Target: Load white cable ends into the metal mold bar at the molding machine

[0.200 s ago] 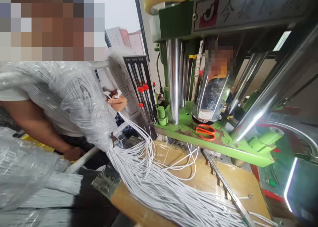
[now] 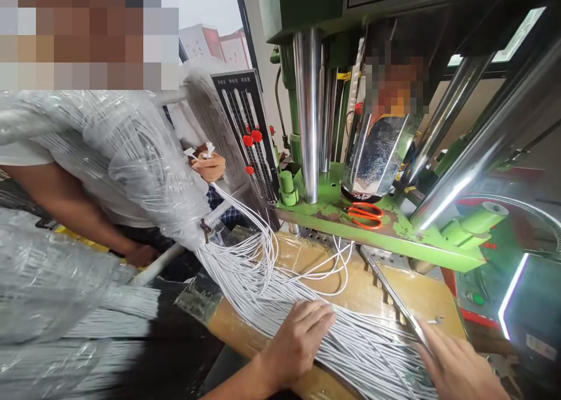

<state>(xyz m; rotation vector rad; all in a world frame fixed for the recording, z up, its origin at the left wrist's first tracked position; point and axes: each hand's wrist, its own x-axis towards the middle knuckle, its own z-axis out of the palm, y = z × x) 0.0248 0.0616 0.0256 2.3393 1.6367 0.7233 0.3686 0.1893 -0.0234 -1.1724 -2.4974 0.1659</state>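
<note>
A thick spread of white cables [image 2: 258, 292] runs across the brown work surface. My left hand [image 2: 298, 344] lies over the bundle, its fingers bent and pressed together on some of the cables; the fingertips are partly hidden. At lower right, my right hand [image 2: 460, 362], slightly blurred, is closed about the near end of a long metal bar [image 2: 390, 289] that slants from the press. White cables also pass beside and under that hand. Orange-handled scissors [image 2: 366, 215] rest on the green press plate [image 2: 307, 216] beyond both hands.
A person's hand [image 2: 209, 165] at the left holds white cable ends. Plastic-wrapped cable bundles [image 2: 144, 172] hang on a rail [image 2: 158, 265] near that person. Steel columns [image 2: 307, 114] of the press rise behind the work surface. A black panel with red knobs [image 2: 252, 137] stands left of them.
Both my hands have come into view from the bottom, the left onto the cables and the right onto the metal bar. The camera view has tilted down slightly.
</note>
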